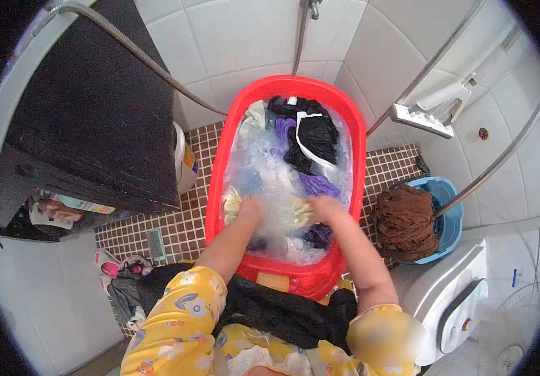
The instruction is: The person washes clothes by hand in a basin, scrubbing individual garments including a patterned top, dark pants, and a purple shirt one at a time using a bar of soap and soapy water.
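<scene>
A red tub (359, 163) in front of me holds cloudy, sudsy water and several wet clothes. My left hand (249, 212) is closed on a pale yellow cloth (232, 204) by the tub's left wall. Bunched pale cloth also shows beside my right hand (323, 208), closed on it near the right wall; water and foam hide some fingertips. Beyond my right hand lie a purple cloth (320, 186) and a black garment (321, 134) with white trim. A pale green cloth (255, 116) floats at the far left.
Right of the tub, brown bunched fabric (404, 222) hangs over a blue basin (450, 233), where a metal pole reaches down. A white toilet (458, 313) stands nearer right. At left are a dark cabinet (88, 113), a grey hose (138, 53), a floor drain (156, 243) and shoes (108, 266).
</scene>
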A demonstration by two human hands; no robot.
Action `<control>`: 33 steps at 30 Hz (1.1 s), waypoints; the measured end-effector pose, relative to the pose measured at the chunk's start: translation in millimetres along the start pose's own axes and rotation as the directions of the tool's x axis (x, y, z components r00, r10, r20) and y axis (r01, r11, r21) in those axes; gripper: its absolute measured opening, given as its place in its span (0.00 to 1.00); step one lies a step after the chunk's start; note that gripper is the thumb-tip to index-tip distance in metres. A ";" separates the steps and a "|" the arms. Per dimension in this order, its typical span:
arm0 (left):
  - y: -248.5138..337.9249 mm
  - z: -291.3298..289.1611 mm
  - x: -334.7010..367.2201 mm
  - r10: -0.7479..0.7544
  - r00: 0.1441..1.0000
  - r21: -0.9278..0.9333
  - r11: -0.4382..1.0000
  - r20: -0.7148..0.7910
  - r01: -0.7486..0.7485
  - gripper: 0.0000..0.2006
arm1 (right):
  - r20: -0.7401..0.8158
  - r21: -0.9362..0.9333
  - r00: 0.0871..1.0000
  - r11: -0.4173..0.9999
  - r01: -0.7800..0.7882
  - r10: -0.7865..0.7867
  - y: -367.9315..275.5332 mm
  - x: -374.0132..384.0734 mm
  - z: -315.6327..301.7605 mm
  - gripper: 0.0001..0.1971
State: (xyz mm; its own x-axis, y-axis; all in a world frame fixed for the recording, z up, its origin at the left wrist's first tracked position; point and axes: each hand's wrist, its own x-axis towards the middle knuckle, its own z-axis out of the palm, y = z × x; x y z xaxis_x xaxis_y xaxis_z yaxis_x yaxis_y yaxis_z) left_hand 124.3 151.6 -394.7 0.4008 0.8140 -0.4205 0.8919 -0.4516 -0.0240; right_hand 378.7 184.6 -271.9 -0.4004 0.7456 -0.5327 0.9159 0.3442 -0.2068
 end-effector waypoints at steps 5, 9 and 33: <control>-0.6 -37.3 -20.9 -0.050 0.981 0.346 0.938 0.188 -0.019 0.24 | -0.303 0.098 0.942 0.988 -0.121 0.145 0.7 -54.1 -71.5 0.16; -10.4 -64.9 -55.2 -0.099 0.992 0.277 0.958 0.082 0.073 0.30 | -0.625 0.159 0.776 0.987 0.020 0.085 -5.7 -68.3 -79.5 0.11; -6.8 -14.0 -18.4 -0.078 0.968 -0.103 0.989 0.240 0.105 0.22 | 0.067 -0.390 0.997 0.919 0.067 -0.045 -40.1 58.5 75.1 0.15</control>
State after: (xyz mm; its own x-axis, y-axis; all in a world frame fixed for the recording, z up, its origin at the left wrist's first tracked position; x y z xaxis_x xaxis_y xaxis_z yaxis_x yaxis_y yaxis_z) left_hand 113.8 144.8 -374.1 0.2683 0.7350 -0.6227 0.9458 -0.3236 0.0256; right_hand 320.7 171.5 -356.4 -0.4382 0.6897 -0.5765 0.8029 0.5887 0.0939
